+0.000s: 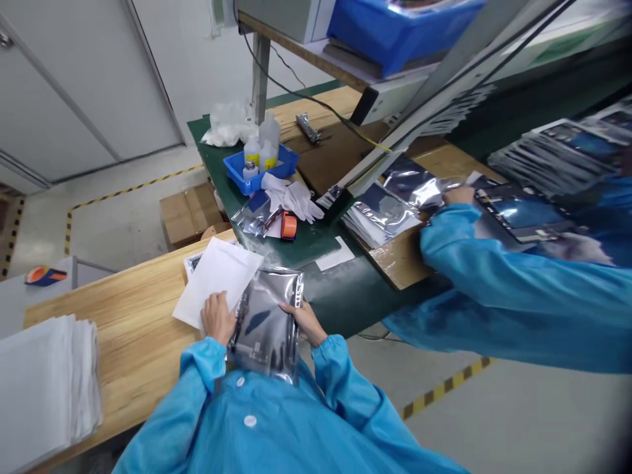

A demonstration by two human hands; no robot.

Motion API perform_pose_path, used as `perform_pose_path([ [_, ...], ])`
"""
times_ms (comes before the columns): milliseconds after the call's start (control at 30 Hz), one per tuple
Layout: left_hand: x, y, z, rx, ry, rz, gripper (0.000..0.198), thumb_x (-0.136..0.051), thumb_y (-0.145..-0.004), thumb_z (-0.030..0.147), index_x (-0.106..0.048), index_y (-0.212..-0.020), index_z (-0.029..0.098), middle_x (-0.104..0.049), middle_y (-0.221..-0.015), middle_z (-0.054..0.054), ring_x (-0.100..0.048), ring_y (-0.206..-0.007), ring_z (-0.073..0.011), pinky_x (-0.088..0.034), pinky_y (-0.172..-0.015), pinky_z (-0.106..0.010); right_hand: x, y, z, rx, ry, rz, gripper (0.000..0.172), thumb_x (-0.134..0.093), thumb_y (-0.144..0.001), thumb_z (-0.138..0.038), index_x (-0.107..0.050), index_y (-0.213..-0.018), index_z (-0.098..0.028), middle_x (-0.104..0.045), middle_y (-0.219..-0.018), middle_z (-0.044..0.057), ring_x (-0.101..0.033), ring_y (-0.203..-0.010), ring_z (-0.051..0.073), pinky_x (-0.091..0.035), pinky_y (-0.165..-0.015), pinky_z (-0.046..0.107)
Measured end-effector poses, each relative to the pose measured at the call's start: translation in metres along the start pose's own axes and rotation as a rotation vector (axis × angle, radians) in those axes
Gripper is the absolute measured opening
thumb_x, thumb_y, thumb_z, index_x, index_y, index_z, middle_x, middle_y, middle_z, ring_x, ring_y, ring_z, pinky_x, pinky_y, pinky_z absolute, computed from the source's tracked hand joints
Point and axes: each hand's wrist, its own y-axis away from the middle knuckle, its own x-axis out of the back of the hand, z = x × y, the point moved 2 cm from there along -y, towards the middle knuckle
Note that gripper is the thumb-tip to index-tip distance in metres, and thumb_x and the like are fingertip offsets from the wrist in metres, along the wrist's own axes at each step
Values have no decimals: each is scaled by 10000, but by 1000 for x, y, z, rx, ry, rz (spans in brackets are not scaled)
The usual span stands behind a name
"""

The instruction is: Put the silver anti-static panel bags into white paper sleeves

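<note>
My right hand (pixel 307 324) grips the right edge of a shiny, clear-wrapped dark panel (pixel 266 322), its thumb on top. The panel lies tilted close to my body at the table's edge. My left hand (pixel 218 318) is at the lower part of a white sheet or envelope (pixel 217 276), beside the panel's left edge. Its fingers lie spread over the white surface; whether they also touch the panel is unclear. Under the white piece, the corner of another framed item (pixel 191 263) shows on the wooden table.
A stack of white sleeves (pixel 44 388) lies on the wooden table (pixel 133 309). Ahead are a blue tray (pixel 237 183) with bottles, white gloves (pixel 293 197) and an orange tape roll (pixel 288 226). At right, a co-worker's hand (pixel 459 195) reaches among wrapped panels (pixel 385 209).
</note>
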Motion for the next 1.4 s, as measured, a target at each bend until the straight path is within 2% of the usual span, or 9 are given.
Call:
perform_pose_path([
  [167,-7,48,-33,78,1,31,198,-583,-753,173,-607,-950,188,-627,-964,-87,-544,-955,-261,-393,-784,-359,-13,-9,-1,-3,-5,-74,319,-833,-462,-275,-641,-695,-174,-698,-660,37,-653,-626,229,-523,-600,329],
  [367,-11,70,-47,194,69,77,126,-537,-735,114,-587,-803,207,-626,-829,-68,-569,-851,-244,-372,-708,-342,-27,-23,4,32,-15,-54,381,-828,-476,-357,-641,-758,-181,-695,-677,17,-663,-699,230,-531,-660,327],
  [633,-14,83,-11,34,217,-17,173,-522,-737,98,-546,-625,228,-599,-707,-51,-576,-765,-201,-398,-727,-326,-43,-16,18,75,-114,98,409,-780,-545,-402,-605,-851,-195,-698,-766,18,-662,-745,227,-553,-637,327],
  [733,-8,94,-4,-70,417,-4,142,-598,-739,198,-540,-613,229,-580,-689,-44,-575,-751,-194,-428,-731,-325,-52,-13,18,78,-150,31,407,-766,-574,-432,-594,-865,-206,-694,-772,13,-670,-744,223,-563,-638,333],
  [800,1,97,-17,86,660,175,165,-700,-689,303,-556,-682,222,-584,-733,-40,-577,-751,-189,-452,-704,-316,-58,-9,15,88,-193,-37,422,-769,-587,-438,-594,-901,-217,-699,-805,3,-676,-781,222,-572,-671,332],
  [900,13,90,-46,548,1126,497,445,-786,-608,402,-577,-954,216,-631,-958,-55,-610,-890,-192,-495,-728,-299,-67,-1,12,84,-251,-112,441,-777,-596,-441,-601,-938,-226,-712,-884,3,-678,-862,231,-581,-716,337],
  [1067,23,50,-50,757,1749,343,431,-796,-637,351,-634,-993,171,-692,-1064,-96,-624,-1055,-235,-517,-893,-358,-84,15,22,-8,-332,-182,465,-824,-556,-415,-631,-925,-210,-731,-898,17,-686,-864,259,-588,-712,373],
  [1267,22,43,-43,818,1848,179,365,-814,-629,206,-675,-965,171,-715,-1061,-85,-638,-1061,-245,-527,-940,-390,-83,18,20,8,-415,-149,455,-837,-550,-391,-649,-932,-229,-736,-924,-9,-680,-915,249,-584,-769,372],
  [1400,23,39,-51,857,1798,286,376,-805,-650,212,-675,-1002,186,-712,-1085,-78,-632,-1082,-239,-540,-926,-372,-89,23,18,24,-376,-190,458,-840,-547,-371,-645,-934,-225,-733,-911,2,-679,-909,251,-576,-786,377],
])
